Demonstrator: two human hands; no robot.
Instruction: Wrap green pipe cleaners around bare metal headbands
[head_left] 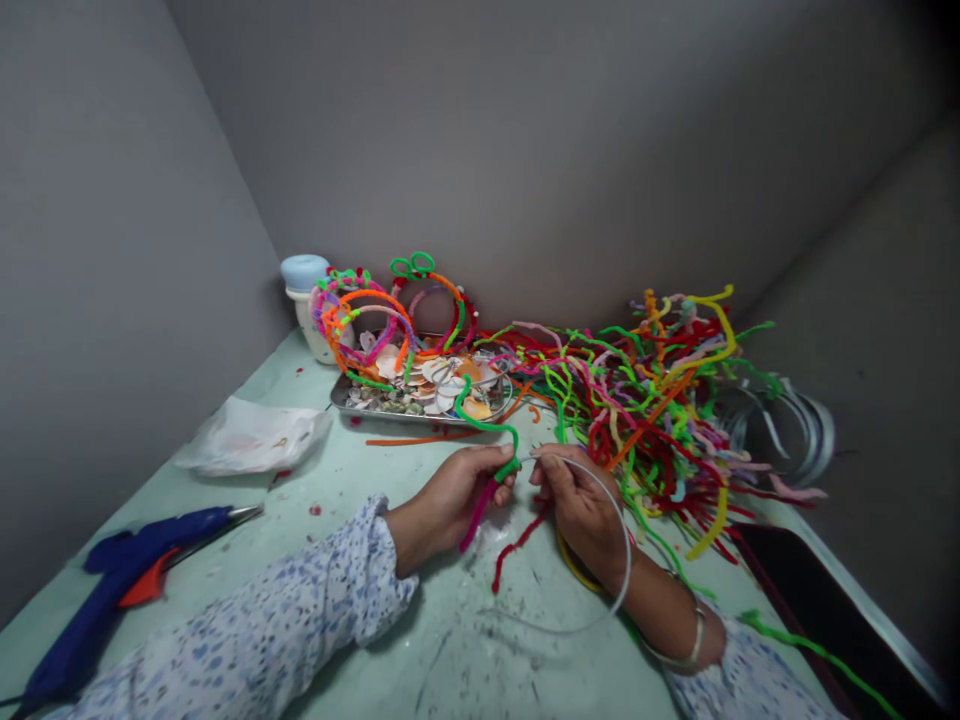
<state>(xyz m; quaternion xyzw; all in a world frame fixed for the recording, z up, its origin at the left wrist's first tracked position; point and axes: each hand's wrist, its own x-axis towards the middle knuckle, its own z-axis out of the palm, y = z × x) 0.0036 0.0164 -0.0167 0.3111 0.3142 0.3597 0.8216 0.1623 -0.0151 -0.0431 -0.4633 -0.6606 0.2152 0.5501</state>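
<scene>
My left hand point(461, 495) is closed, its thumb and fingers pinching a green pipe cleaner point(495, 428) where it coils round one end of a thin grey headband point(621, 520). A magenta pipe cleaner point(477, 518) sticks out below those fingers, and the green one's loose end curves up towards the tray. Close by, my right hand point(581, 505) pinches the headband just right of the green coil. From there the bare band arcs over the right wrist and back low over the table. A dark red pipe cleaner point(517, 545) lies between the hands.
Behind the hands, a metal tray point(352, 408) holds shells, with decorated headbands point(367, 320) on it. A pipe cleaner heap point(637, 390) spreads right, beside silver bands point(814, 440) and a dark flat object point(817, 600). Leftward are a blue glue gun point(127, 570), plastic bag point(251, 437) and lidded cup point(306, 300).
</scene>
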